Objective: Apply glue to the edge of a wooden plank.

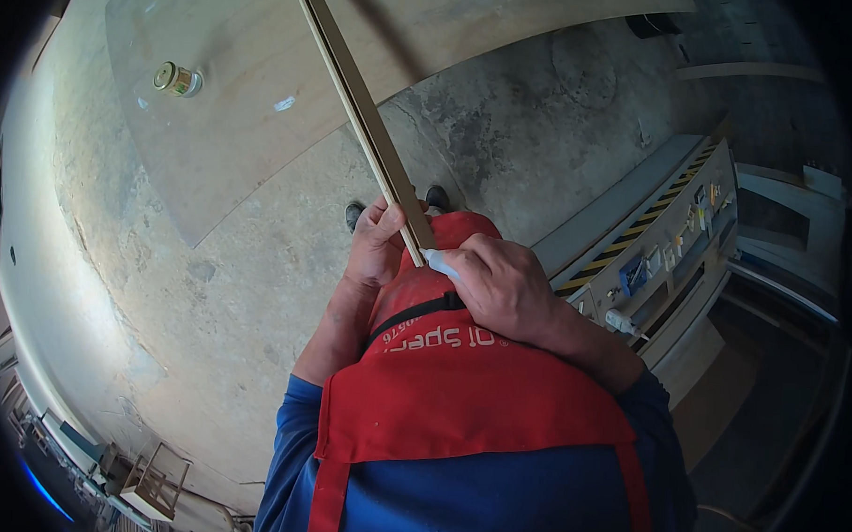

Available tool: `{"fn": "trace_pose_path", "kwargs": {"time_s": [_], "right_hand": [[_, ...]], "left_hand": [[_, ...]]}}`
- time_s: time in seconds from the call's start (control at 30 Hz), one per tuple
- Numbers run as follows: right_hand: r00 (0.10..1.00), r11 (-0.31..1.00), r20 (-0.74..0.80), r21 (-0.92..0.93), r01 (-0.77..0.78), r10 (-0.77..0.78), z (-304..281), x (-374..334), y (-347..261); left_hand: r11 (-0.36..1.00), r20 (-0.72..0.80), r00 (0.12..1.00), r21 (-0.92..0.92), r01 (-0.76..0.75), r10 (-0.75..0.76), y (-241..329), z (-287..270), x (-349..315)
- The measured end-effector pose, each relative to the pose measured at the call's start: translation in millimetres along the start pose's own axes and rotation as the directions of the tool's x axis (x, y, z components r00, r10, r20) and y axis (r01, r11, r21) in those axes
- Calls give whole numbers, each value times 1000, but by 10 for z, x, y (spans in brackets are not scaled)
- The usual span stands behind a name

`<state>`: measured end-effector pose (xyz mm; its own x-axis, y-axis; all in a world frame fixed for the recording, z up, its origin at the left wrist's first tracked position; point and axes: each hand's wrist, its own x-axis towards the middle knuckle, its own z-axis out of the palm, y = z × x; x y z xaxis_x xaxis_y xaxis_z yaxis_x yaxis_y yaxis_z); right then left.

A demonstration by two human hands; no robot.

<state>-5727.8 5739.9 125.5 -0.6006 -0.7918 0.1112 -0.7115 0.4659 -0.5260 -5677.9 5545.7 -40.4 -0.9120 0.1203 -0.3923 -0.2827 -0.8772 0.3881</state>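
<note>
A long, narrow wooden strip (361, 109), with a groove along its length, slants from the top of the view down to my waist. My left hand (378, 244) is closed around it near its lower end, thumb on top. In my right hand (508, 286) is a small white squeeze bottle (441, 264), its tip at the strip's near end. The bottle's body is mostly hidden by my fingers. Behind the strip's end is my red apron (478, 399).
A large thin board (233, 147) lies on the concrete floor, with a lidded glass jar (177, 80) on it. At right stands a long machine (672, 209) with yellow-black striping and small items along it. A small wooden frame (156, 486) is at lower left.
</note>
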Motion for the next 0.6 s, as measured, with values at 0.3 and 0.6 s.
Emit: {"fn": "trace_pose_path", "kwargs": {"time_s": [0.3,0.6], "right_hand": [[995,995,-65,-77,70,-75,-35,-37,-81],[995,996,-89,-75,45,-51,-39,-86,-125]], "left_hand": [[1000,14,999,7,-28,28,-27,22,-7],[999,-3,999,31,-31,32,15,81,-20]]}}
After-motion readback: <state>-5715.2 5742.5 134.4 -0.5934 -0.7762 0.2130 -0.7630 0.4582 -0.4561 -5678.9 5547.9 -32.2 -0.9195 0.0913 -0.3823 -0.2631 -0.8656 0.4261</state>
